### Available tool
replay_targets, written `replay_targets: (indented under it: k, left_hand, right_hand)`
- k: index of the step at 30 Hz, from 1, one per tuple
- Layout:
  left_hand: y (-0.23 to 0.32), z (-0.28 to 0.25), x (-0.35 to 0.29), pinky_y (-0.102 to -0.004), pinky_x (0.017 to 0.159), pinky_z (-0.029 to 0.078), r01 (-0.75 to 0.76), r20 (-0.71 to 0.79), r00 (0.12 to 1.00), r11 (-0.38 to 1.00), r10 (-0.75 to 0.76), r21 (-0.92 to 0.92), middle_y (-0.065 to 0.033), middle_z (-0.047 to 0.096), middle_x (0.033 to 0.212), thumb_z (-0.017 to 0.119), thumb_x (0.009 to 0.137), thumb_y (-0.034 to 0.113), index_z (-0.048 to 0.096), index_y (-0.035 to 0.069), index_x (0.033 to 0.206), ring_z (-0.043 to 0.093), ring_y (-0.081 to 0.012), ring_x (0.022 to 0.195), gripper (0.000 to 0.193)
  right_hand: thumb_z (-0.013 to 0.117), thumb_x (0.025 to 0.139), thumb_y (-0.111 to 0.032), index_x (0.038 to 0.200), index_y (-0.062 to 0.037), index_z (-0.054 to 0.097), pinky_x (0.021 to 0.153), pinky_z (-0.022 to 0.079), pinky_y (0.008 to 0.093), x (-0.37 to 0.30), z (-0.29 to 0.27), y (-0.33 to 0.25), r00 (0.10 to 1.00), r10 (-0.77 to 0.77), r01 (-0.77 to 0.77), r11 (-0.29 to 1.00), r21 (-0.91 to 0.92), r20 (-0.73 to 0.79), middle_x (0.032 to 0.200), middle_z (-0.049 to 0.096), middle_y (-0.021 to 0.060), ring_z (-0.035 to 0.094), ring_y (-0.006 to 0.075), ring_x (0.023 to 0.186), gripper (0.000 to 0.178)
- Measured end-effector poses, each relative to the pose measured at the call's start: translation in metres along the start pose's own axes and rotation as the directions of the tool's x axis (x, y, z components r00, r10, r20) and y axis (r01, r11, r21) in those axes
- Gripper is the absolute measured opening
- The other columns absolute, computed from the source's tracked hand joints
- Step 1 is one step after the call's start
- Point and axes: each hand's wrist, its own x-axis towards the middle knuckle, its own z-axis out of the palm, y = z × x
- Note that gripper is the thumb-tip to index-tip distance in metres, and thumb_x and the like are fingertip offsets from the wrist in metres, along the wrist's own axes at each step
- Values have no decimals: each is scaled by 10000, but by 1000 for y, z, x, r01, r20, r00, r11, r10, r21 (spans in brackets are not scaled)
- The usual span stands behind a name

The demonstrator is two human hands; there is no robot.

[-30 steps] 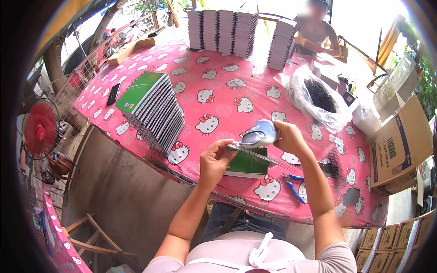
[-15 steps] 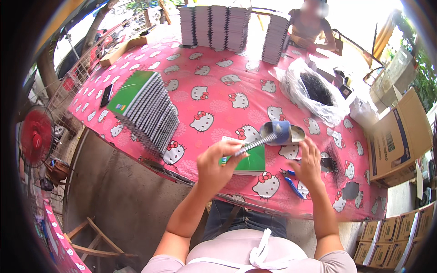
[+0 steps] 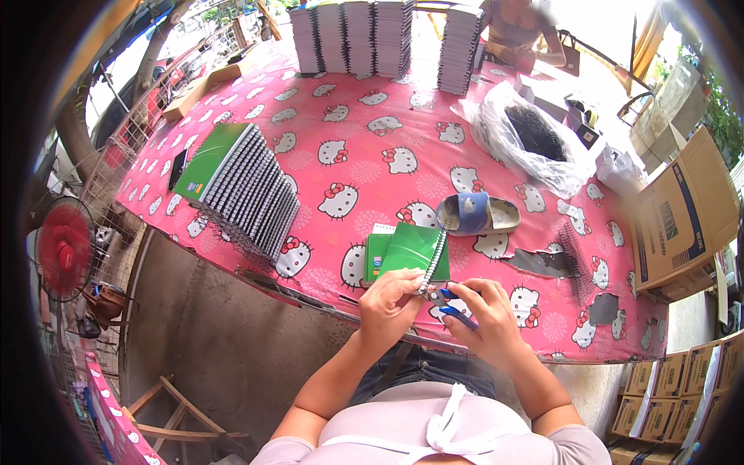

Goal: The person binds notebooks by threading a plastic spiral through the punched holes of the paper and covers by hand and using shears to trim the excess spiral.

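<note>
My left hand [image 3: 387,308] is closed on the near end of a green spiral notebook [image 3: 409,246], which lies tilted with its coil along the right side. Under it, partly covered, is another green notebook [image 3: 377,256]. Blue-handled pliers [image 3: 459,315] are gripped in my right hand [image 3: 493,316], their jaws at the coil's near end beside my left fingertips. Just beyond the notebooks sits a blue slide sandal [image 3: 474,215]. A tall stack of green spiral notebooks [image 3: 246,198] stands to the left.
The pink patterned tablecloth [image 3: 325,240] is torn at the right. Stacked notebooks [image 3: 353,39] line the far edge, where another person [image 3: 521,35] sits. A plastic bag of black coils [image 3: 535,136] and an open cardboard box [image 3: 682,221] are rightward. A red fan [image 3: 68,248] stands left.
My right hand has picked the pliers up from the table and brought them to the coil. The notebook has come down onto the other one, its cover now facing up.
</note>
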Motion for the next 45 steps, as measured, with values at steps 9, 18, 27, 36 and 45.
replay_targets:
  k: [9,18,27,36,45]
  left_hand:
    - [-10,-2,2,-349,782,559,-202,-81,976,979,201,-2,-175,684,953,759,685,-109,638,-13,893,677,-257,894,259]
    - [20,-47,44,-353,802,532,-323,27,946,943,322,84,-104,653,958,765,722,-16,667,17,960,633,-237,853,259]
    - [-39,-262,136,-344,952,401,-50,-833,551,998,50,27,-134,552,1265,339,1008,483,483,-18,1306,526,-228,1130,601]
    - [-37,-239,158,-283,623,426,308,-837,534,950,-123,57,-66,569,739,513,959,455,574,-3,922,499,-117,679,464]
    - [33,-156,32,-429,952,433,-414,-611,741,906,279,-90,-183,618,1086,345,987,332,445,7,1272,582,-277,1044,444]
  right_hand:
    - [670,882,-200,1123,-18,629,789,516,284,-14,8,38,685,294,-728,232,646,667,1110,631,119,636,215,936,305]
    - [731,681,-89,1281,-85,535,939,427,483,75,9,2,935,-354,354,935,-23,24,1253,493,177,493,369,1154,631]
    - [690,819,-168,1096,8,609,785,505,323,314,108,-119,969,-54,218,650,727,-242,1020,647,119,629,216,916,338]
    - [567,896,-248,1245,-9,501,952,410,404,322,176,-92,909,-141,322,836,445,-393,1167,545,196,528,333,1069,428]
    - [795,740,-296,1175,23,545,796,477,340,77,85,84,872,489,-462,837,294,-22,1017,584,132,572,218,892,595]
